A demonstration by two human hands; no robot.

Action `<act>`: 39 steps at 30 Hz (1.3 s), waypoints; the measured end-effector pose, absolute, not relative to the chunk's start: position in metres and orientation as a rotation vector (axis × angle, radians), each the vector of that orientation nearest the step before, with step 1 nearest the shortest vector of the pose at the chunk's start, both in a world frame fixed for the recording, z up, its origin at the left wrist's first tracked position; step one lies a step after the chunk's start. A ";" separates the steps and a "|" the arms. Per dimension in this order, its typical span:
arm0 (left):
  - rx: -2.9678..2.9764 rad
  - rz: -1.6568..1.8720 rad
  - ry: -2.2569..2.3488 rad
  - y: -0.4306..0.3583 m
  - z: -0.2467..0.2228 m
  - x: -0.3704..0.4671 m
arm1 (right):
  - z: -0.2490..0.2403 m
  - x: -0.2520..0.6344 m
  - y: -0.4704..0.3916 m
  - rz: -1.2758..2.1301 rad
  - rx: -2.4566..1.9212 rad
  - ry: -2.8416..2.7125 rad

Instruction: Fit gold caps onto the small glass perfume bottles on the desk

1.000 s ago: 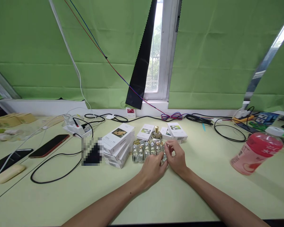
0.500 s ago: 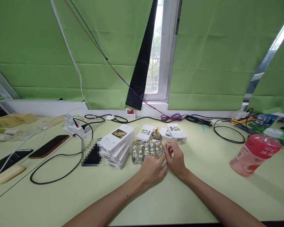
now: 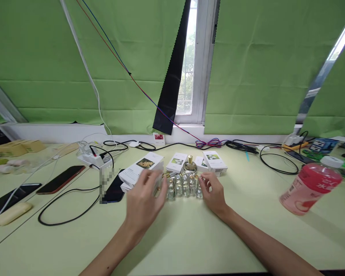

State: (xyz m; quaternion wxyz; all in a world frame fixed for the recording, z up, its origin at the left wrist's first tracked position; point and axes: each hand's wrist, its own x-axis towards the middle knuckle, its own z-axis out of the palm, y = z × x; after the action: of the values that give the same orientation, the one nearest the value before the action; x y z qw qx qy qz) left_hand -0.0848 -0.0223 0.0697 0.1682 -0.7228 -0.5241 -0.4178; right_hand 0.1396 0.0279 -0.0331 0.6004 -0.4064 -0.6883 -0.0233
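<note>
Several small clear glass bottles (image 3: 185,186) with metal-coloured tops stand in a row on the table. At the row's right end, my right hand (image 3: 214,193) has its fingers closed at a glass bottle (image 3: 199,188). My left hand (image 3: 143,199), a little blurred, is at the left end of the row with its thumb and fingers apart, in front of a stack of white boxes (image 3: 138,168). It covers part of the stack and the leftmost bottle. A rounder bottle with a gold cap (image 3: 190,165) stands behind the row.
White picture boxes (image 3: 176,162) and another white box (image 3: 214,160) lie behind the bottles. A pink drink bottle (image 3: 307,191) stands at the right. Phones (image 3: 60,179), a power strip (image 3: 94,159) and looped black cable (image 3: 66,222) occupy the left. More cables run along the wall.
My left hand has moved left from the right part of the row to its left end, and its fingers have spread. The top boxes of the stack have shifted slightly. My right hand has stayed put.
</note>
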 end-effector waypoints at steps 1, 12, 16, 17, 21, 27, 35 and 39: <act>-1.968 -1.172 -1.586 -0.026 0.074 -0.092 | -0.033 0.140 0.028 -0.059 -0.943 -1.595; -2.010 -0.808 -2.338 -0.024 0.066 -0.156 | -0.036 0.141 0.029 -0.059 -0.946 -1.592; -2.127 -0.924 -2.365 -0.009 0.043 -0.164 | -0.036 0.141 0.029 -0.058 -0.946 -1.599; -2.137 -0.966 -2.372 -0.006 0.039 -0.166 | -0.036 0.141 0.029 -0.059 -0.946 -1.599; -2.211 -1.032 -2.292 0.001 0.031 -0.167 | -0.036 0.141 0.029 -0.058 -0.955 -1.594; -2.228 -0.969 -2.332 0.002 0.034 -0.162 | -0.037 0.141 0.029 -0.042 -0.959 -1.597; -2.204 -0.884 -2.335 0.014 0.039 -0.154 | -0.038 0.141 0.029 -0.025 -0.956 -1.598; -2.231 -0.866 -2.345 0.023 0.043 -0.150 | -0.038 0.141 0.030 -0.020 -0.965 -1.599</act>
State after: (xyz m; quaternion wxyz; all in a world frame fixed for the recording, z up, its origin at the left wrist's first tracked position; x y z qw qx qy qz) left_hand -0.1499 0.0229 0.0429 -0.1040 -0.6622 -0.6961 -0.2570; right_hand 0.1405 0.0301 -0.0384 0.5949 -0.4153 -0.6881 -0.0084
